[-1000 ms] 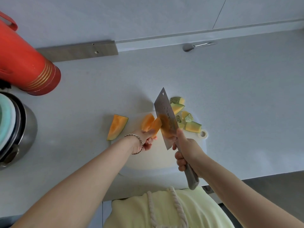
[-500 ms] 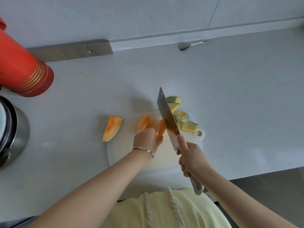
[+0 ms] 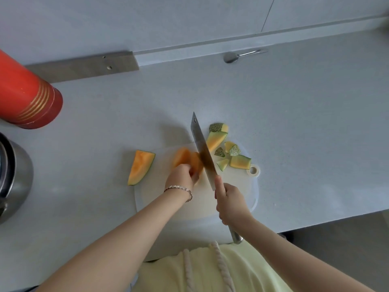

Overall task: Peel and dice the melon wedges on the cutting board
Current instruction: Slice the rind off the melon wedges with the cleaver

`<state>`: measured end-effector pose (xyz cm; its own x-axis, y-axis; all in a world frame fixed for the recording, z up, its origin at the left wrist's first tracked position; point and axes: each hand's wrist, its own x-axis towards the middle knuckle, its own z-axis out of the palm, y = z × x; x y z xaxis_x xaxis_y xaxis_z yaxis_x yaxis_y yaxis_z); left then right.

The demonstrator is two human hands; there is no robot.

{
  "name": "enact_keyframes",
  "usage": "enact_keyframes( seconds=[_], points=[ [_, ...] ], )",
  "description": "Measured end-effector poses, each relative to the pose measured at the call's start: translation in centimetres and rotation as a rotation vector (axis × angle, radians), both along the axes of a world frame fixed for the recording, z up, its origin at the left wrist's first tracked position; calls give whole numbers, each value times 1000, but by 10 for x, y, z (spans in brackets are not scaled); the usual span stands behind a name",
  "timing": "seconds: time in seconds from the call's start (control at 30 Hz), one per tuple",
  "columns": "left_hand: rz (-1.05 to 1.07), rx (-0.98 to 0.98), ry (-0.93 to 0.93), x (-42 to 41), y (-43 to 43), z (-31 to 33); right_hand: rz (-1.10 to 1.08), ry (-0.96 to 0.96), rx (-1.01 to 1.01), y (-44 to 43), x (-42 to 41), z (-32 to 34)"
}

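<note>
A white cutting board [image 3: 242, 183], rounded and pierced by a hanging hole at its right edge, is laid flat on the counter. Two peeled orange melon pieces [image 3: 182, 156] are set side by side near its middle (both slightly blurred) and are held at their near ends by the left hand [image 3: 180, 175]. A cleaver [image 3: 202, 149] is gripped by the right hand [image 3: 230, 200], its blade stood on edge against the right-hand piece and its tip pointed away. An unpeeled wedge [image 3: 140, 166], flesh up, is left at the board's left edge, partly over it. Cut rind pieces [image 3: 240, 162], green and netted, are scattered at the board's far right.
</note>
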<state>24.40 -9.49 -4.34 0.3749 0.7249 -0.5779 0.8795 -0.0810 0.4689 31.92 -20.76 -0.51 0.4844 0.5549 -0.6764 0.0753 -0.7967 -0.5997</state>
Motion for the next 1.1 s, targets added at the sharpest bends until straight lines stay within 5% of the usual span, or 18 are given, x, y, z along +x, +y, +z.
enact_keyframes(
  seconds=[0.13,0.37,0.83,1.1],
  points=[
    [48,-42,-12,1,2,-2,33,-51,8,5,3,-5],
    [96,-81,-51,-5,4,-3,-282,360,133,-5,38,16],
    [162,-85,-92,0,-2,6,-22,12,73,-14,-1,10],
    [114,-8,-67,4,-2,5,-44,10,95,-10,-4,14]
  ],
)
